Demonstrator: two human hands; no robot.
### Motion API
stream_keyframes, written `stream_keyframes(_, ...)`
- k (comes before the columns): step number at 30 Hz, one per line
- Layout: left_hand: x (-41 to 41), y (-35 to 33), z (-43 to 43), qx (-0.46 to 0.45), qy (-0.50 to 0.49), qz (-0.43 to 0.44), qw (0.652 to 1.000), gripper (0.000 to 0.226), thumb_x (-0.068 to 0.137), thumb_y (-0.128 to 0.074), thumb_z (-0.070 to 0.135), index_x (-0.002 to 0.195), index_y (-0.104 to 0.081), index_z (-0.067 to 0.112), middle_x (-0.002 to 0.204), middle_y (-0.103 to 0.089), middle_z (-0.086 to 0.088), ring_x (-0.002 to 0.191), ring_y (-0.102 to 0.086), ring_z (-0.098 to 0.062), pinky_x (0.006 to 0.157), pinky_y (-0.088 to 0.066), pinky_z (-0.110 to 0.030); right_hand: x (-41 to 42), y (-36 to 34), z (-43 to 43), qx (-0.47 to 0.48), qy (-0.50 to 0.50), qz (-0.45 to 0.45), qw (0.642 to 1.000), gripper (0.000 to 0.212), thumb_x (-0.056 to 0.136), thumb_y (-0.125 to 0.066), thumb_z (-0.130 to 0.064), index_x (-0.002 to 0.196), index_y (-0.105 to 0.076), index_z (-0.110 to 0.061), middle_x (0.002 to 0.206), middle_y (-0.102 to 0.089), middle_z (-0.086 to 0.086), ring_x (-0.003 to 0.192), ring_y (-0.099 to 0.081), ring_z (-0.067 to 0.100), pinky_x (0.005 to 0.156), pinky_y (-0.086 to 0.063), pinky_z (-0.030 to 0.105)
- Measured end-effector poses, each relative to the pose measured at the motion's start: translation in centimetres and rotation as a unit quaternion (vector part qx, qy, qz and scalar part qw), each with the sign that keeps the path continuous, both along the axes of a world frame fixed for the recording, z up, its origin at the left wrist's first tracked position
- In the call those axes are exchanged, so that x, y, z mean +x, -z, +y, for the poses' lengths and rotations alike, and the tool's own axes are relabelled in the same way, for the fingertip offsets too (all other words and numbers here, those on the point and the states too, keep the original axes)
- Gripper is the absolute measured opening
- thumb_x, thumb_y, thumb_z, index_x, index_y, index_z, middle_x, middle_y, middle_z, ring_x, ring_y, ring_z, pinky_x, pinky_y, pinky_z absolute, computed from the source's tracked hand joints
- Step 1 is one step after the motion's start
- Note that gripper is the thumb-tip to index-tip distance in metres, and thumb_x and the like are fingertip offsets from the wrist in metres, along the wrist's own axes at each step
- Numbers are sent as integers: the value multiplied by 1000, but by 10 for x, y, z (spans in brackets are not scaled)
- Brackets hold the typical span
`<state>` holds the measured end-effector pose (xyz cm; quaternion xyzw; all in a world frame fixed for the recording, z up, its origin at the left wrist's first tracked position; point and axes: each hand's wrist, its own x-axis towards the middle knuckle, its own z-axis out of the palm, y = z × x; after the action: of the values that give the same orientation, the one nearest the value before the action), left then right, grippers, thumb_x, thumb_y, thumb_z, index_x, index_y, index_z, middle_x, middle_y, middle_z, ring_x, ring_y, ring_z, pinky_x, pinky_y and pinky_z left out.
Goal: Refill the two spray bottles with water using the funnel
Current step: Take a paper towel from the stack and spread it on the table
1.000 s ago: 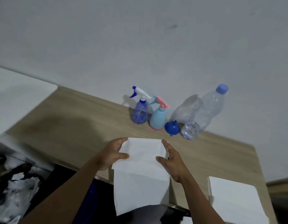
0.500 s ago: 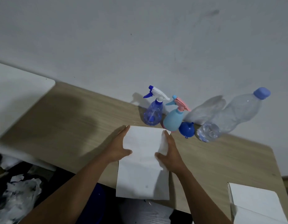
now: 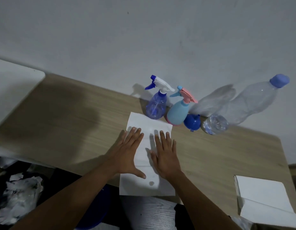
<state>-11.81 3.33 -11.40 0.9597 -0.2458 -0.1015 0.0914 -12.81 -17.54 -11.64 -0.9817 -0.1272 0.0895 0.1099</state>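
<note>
we press left hand (image 3: 127,153), right hand (image 3: 165,155) flat on paper towel (image 3: 148,128) at desk (image 3: 77,130) front edge; behind: blue sprayer (image 3: 155,105), pale sprayer (image 3: 178,112), funnel (image 3: 192,122), water bottle (image 3: 243,107).

Your left hand (image 3: 127,155) and right hand (image 3: 165,156) lie flat on the white sheet (image 3: 144,186), hiding its middle. Far left of your left hand, the white surface (image 3: 14,85) runs out of view. Beneath your left forearm a blue object (image 3: 97,216) is mostly covered, and the pale heap (image 3: 19,200) is too dim to identify.
</note>
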Motion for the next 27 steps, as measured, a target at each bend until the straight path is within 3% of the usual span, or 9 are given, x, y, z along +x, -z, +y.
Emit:
stream_keyframes(4, 6, 14, 2, 27, 16, 21, 999, 155, 44, -36, 107, 155, 13, 11, 160, 28, -7, 145, 32, -20, 122, 9, -46, 9, 6, 8, -17, -45, 8, 999, 71, 101, -9, -62, 159, 4, -23, 166, 16, 4, 151, 22, 23, 124, 9, 48)
stream_keyframes(10, 9, 16, 5, 16, 9, 25, 1000, 143, 52, -30, 106, 157, 5, 15, 163, 17, -1, 149, 22, -17, 124, 4, -43, 14, 15, 9, -24, -42, 35, 998, 72, 102, -11, -61, 159, -6, -19, 168, 4, 5, 154, 13, 23, 125, 2, 47)
stream_keyframes(13, 14, 17, 8, 13, 10, 1, 1000, 128, 64, -28, 101, 157, -9, 15, 165, 0, -2, 152, 6, -18, 124, -1, -44, 15, 12, 8, -2, -29, 11, 1000, 69, 101, -12, -61, 156, -24, -21, 166, -19, 5, 154, -9, 24, 126, -4, 46)
stream_keyframes(15, 17, 18, 8, 8, 9, -32, 999, 115, 73, -28, 95, 155, -22, 15, 164, -17, -3, 152, -8, -19, 124, -9, -46, 13, 8, 10, 11, -25, 2, 1000, 76, 97, -7, -68, 155, -26, -23, 164, -24, 4, 154, -12, 25, 125, -3, 48)
stream_keyframes(19, 23, 20, 10, -23, 17, -70, 997, 96, 83, -30, 84, 150, -36, 16, 160, -31, -3, 150, -22, -20, 121, -21, -47, 9, 10, 13, 21, -32, 24, 999, 92, 87, 1, -80, 159, -9, -24, 168, -5, 3, 155, 6, 22, 125, 1, 51)
stream_keyframes(23, 23, 25, 16, -8, 35, -66, 997, 85, 92, -28, 72, 155, -24, 15, 165, -11, -4, 153, -4, -18, 123, -14, -45, 14, 18, 10, 11, -34, 31, 999, 85, 92, -4, -75, 159, 5, -22, 167, 13, 1, 153, 16, 19, 125, 6, 43)
stream_keyframes(27, 21, 28, 16, 14, 46, -69, 996, 74, 97, -27, 57, 156, -18, 13, 165, -6, -7, 153, 0, -19, 124, -11, -44, 16, 23, 8, -8, -39, 26, 999, 73, 100, -5, -61, 159, 0, -20, 167, 8, 1, 154, 13, 19, 126, -2, 45)
